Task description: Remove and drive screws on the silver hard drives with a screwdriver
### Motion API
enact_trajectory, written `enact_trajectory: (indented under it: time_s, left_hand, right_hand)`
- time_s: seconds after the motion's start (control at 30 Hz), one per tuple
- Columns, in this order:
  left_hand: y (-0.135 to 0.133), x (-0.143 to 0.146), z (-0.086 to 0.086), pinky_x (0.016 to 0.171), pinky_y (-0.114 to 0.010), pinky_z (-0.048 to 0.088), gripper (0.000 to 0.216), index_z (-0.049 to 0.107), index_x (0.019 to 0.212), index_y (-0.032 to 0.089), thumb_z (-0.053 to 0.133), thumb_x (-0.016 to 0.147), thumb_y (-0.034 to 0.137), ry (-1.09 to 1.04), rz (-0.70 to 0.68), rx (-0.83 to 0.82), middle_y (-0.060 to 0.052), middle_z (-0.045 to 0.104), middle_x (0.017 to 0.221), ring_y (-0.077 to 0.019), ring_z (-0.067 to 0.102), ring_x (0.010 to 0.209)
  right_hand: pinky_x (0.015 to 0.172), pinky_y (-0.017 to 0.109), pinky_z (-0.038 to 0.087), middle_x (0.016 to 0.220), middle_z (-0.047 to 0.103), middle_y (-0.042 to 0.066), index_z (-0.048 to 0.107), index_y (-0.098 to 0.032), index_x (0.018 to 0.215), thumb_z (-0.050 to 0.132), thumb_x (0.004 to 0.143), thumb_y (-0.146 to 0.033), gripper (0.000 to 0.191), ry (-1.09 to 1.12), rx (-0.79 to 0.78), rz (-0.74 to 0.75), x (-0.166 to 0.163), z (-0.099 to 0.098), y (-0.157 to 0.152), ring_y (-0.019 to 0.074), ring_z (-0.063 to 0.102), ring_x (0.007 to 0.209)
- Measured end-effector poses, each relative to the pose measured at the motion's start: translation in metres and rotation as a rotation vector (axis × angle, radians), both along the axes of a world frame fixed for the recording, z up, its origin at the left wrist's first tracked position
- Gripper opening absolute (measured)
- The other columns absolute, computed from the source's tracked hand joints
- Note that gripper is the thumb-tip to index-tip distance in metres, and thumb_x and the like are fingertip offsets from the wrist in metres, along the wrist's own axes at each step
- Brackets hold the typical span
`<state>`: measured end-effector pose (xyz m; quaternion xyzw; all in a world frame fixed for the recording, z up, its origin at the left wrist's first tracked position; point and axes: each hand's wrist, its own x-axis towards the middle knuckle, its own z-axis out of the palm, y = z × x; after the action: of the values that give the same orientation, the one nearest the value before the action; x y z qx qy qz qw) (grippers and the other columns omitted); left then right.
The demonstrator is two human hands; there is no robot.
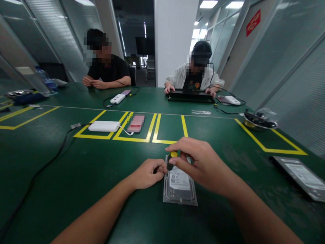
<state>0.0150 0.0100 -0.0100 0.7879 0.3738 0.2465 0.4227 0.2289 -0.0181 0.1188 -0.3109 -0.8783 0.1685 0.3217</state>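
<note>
A hard drive (178, 189) lies label side up on the green table in front of me. My right hand (201, 162) pinches a short screwdriver (172, 160) with a black and yellow handle between thumb and fingers. The screwdriver stands roughly upright over the drive's left edge; its tip is out of sight. At that same edge rests my left hand (150, 173), fingers curled closed beside the screwdriver. What its fingertips grip, if anything, is hidden.
A larger silver and black device (303, 176) lies to the right. Ahead are a white power bank (104, 126), a phone (136, 123) and a black cable (47, 160). A metal bowl (260, 122) stands far right. Across sit two people, one holding a black tray-like panel (191, 96).
</note>
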Motion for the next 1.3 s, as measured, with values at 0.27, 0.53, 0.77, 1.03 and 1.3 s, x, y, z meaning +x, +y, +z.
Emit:
enact_trajectory:
  time_s: [0.27, 0.53, 0.77, 1.03, 1.3]
  left_hand:
    - [0.0022, -0.0047, 0.006, 0.063, -0.022, 0.04, 0.007, 0.061, 0.081, 0.015, 0.061, 0.074, 0.012, 0.01, -0.077, -0.002, 0.004, 0.055, 0.072, -0.0116, 0.051, 0.067]
    - [0.0049, -0.0054, 0.0049, 0.064, -0.022, 0.039, 0.005, 0.062, 0.085, 0.015, 0.061, 0.08, 0.016, 0.004, -0.121, 0.002, 0.004, 0.054, 0.073, -0.0113, 0.05, 0.067]
    - [0.0055, -0.0061, 0.007, 0.065, -0.022, 0.041, 0.003, 0.062, 0.083, 0.015, 0.062, 0.081, 0.017, 0.017, -0.114, -0.006, 0.003, 0.055, 0.075, -0.0118, 0.051, 0.069]
    - [0.0059, -0.0059, 0.0065, 0.064, -0.022, 0.04, 0.005, 0.061, 0.084, 0.015, 0.062, 0.08, 0.019, 0.036, -0.115, -0.01, 0.003, 0.056, 0.075, -0.0119, 0.051, 0.068]
    - [0.0065, -0.006, 0.0056, 0.065, -0.022, 0.042, 0.007, 0.062, 0.084, 0.015, 0.064, 0.079, 0.02, 0.044, -0.092, -0.02, 0.002, 0.057, 0.076, -0.0127, 0.053, 0.07]
  right_hand:
    - [0.07, 0.022, 0.04, 0.092, 0.063, 0.0, 0.064, -0.017, 0.107, 0.062, 0.092, -0.016, 0.015, -0.001, -0.034, -0.03, -0.0005, 0.0003, -0.0003, 0.0102, 0.055, 0.076]
    - [0.083, 0.022, 0.043, 0.108, 0.063, 0.002, 0.064, -0.017, 0.107, 0.058, 0.093, -0.011, 0.017, 0.03, -0.035, 0.031, -0.0024, -0.0011, 0.0003, 0.0106, 0.058, 0.095]
    - [0.075, 0.025, 0.043, 0.095, 0.061, 0.003, 0.066, -0.017, 0.098, 0.062, 0.091, -0.013, 0.009, 0.058, 0.02, -0.011, -0.002, -0.003, 0.0043, 0.0128, 0.056, 0.088]
    - [0.081, 0.028, 0.044, 0.103, 0.061, 0.005, 0.065, -0.017, 0.099, 0.062, 0.091, -0.016, 0.009, 0.052, 0.03, -0.021, -0.0015, -0.001, 0.0013, 0.0159, 0.056, 0.095]
    - [0.08, 0.028, 0.042, 0.097, 0.064, 0.001, 0.064, -0.017, 0.098, 0.063, 0.091, -0.014, 0.008, 0.055, 0.058, -0.027, 0.001, -0.0009, 0.0038, 0.0143, 0.056, 0.091]
